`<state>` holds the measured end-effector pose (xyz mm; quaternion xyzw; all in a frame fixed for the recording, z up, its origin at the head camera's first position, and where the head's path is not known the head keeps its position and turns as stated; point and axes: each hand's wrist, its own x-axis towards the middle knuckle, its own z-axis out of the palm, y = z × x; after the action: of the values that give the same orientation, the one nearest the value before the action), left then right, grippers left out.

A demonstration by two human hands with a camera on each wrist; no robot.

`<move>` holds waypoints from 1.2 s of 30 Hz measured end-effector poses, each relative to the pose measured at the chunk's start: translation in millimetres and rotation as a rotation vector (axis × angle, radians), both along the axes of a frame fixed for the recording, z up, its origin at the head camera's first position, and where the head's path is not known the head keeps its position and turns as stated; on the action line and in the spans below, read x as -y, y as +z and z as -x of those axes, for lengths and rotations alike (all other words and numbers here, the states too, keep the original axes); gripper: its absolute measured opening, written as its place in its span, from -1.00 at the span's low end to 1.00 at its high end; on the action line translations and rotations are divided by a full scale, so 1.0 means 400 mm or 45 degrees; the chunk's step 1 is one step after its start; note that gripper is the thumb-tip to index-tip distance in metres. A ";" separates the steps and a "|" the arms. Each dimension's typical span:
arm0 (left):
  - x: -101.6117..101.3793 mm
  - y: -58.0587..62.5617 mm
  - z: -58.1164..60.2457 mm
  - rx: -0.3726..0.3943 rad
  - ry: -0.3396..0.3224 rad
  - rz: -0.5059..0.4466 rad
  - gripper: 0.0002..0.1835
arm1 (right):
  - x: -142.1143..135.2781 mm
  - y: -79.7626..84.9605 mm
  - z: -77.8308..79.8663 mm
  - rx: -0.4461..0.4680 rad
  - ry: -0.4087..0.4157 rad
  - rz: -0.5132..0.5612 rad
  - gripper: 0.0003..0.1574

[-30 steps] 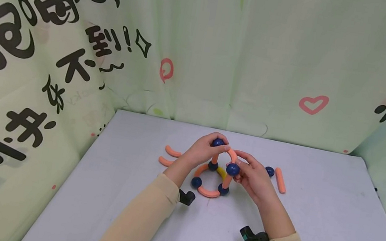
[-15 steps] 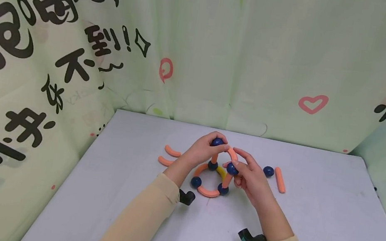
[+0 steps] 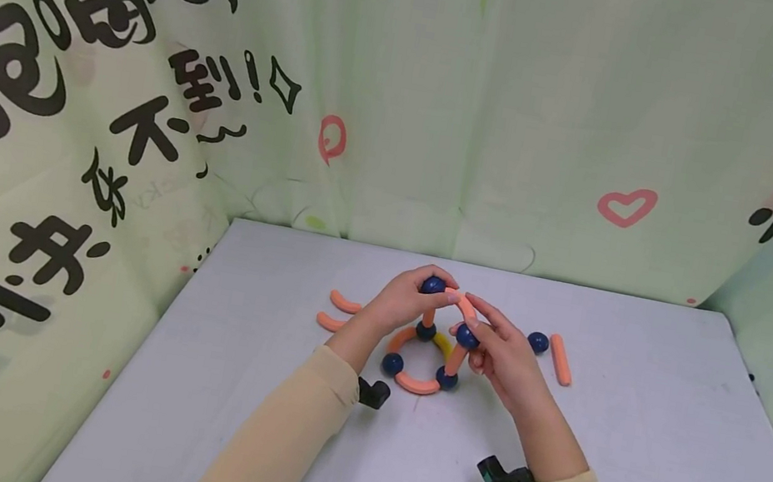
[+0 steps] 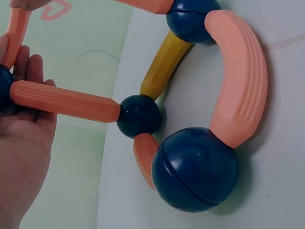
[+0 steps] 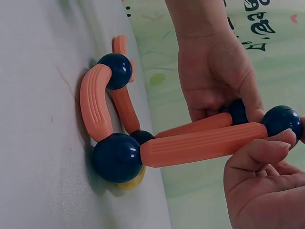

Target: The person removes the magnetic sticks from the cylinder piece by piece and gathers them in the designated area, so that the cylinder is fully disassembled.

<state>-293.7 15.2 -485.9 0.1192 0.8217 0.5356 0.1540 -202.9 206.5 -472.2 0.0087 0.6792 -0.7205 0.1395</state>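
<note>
A ring of curved orange rods [image 3: 417, 385], one yellow rod [image 3: 444, 345] and blue balls [image 3: 393, 364] lies on the table. Two straight orange rods [image 5: 205, 143] rise from it, each topped by a blue ball. My left hand [image 3: 402, 298] grips the far top ball [image 3: 433, 285], its thumb along the near side. With thumb and fingers, my right hand [image 3: 507, 353] pinches the nearer top ball [image 3: 467, 336]. A curved orange rod [image 3: 465, 307] bridges the two top balls, its left end at my left thumb and my right index fingertip beside it.
Two loose curved orange rods [image 3: 345, 302] lie left of the ring, partly behind the left forearm. To the right, a spare blue ball [image 3: 538, 343] sits beside a straight orange rod [image 3: 561, 360]. A printed curtain [image 3: 407, 109] stands behind the table [image 3: 627, 448].
My right thumb has come round onto the near side of its ball. The bridging curved rod has tilted slightly, showing more of its left end. My left hand keeps its grip.
</note>
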 end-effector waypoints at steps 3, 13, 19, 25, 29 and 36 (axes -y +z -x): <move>-0.001 0.001 0.000 0.000 0.005 0.005 -0.68 | 0.000 0.001 0.000 0.017 -0.012 -0.013 -0.29; -0.002 0.000 0.001 -0.008 -0.016 -0.028 -0.69 | 0.002 0.002 0.004 0.030 -0.027 -0.032 -0.31; 0.004 -0.002 0.005 -0.014 -0.022 -0.067 -0.70 | 0.001 0.005 0.002 0.012 -0.018 -0.026 -0.33; 0.015 -0.004 0.010 -0.022 -0.023 -0.085 -0.68 | -0.004 0.004 -0.005 -0.012 -0.032 -0.050 -0.42; 0.015 -0.003 0.010 -0.023 -0.022 -0.070 -0.66 | -0.007 0.003 -0.009 -0.006 -0.067 -0.031 -0.61; 0.012 -0.007 0.011 -0.002 -0.025 -0.096 -0.65 | -0.011 -0.004 -0.011 0.002 -0.073 -0.002 -0.54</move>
<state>-298.1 10.4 -488.6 0.1336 0.7998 0.5646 0.1540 -198.5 210.7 -473.8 0.0288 0.6792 -0.7237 0.1193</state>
